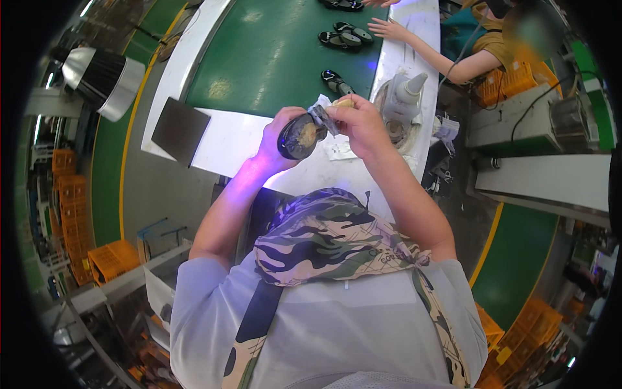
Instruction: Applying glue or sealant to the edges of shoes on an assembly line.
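My left hand [273, 139] is closed around a glossy black shoe [297, 137], lifted over the near edge of the white worktop. Pale tan material shows in the shoe's opening or on its underside; I cannot tell which. Opposite it, my right hand [363, 124] pinches a crumpled white-and-grey cloth [322, 114] against the shoe's far end. A small tan piece [343, 102] shows by the right fingertips, its kind unclear. Just beyond the hands, one black shoe [335, 82] rests on the green conveyor belt [259, 58].
Right of my right hand stands a white nozzle bottle [405, 94] in a round, stained holder. More black shoes [345, 37] lie farther up the belt, near a co-worker's hands [389, 29]. A dark flat pad [181, 131] and a lamp [107, 81] are at left.
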{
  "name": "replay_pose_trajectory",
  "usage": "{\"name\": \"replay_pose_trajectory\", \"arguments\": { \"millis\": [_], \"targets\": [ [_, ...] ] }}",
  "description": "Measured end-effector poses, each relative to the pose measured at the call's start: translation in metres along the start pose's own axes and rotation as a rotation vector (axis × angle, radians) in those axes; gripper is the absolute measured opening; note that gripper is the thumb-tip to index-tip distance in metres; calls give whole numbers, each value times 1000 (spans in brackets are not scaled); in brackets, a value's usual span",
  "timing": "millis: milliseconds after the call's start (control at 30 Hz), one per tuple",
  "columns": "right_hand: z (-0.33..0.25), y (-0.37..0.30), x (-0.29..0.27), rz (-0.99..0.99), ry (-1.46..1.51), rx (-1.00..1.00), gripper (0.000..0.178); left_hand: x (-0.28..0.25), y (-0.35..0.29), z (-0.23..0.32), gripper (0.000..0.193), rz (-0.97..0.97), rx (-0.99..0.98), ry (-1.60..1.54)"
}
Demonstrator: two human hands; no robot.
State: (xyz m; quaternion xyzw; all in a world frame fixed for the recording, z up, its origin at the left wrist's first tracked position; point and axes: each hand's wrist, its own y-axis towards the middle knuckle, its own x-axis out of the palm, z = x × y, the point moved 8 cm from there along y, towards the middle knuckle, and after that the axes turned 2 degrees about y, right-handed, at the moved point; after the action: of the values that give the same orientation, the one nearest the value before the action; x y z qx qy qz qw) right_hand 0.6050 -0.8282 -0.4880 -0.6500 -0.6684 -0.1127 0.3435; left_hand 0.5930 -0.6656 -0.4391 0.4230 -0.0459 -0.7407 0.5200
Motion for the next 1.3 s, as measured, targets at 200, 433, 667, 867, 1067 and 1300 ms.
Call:
{"name": "replay_pose_trajectory", "arguments": {
  "millis": [200,433,667,867,1067,1300],
  "targets": [
    [-34,-2,40,-224,-149,-164,21,6,-21,-13,53,-160,-426,-101],
    [-37,14,61,-426,-356,-355,18,14,-56,3,60,-447,-877,-621],
    [-14,10,82,-585,-458,-448,18,8,-81,11,56,-347,-903,-820],
    [25,-7,99,-640,-574,-457,20,2,-126,-4,46,-181,-979,-1074],
    [86,-30,132,-750,-568,-381,17,-38,-176,-32,40,123,-1016,-1230],
    [142,-39,170,-860,-652,-200,19,-98,-248,-56,43,369,-996,-1202]
  ]
}}
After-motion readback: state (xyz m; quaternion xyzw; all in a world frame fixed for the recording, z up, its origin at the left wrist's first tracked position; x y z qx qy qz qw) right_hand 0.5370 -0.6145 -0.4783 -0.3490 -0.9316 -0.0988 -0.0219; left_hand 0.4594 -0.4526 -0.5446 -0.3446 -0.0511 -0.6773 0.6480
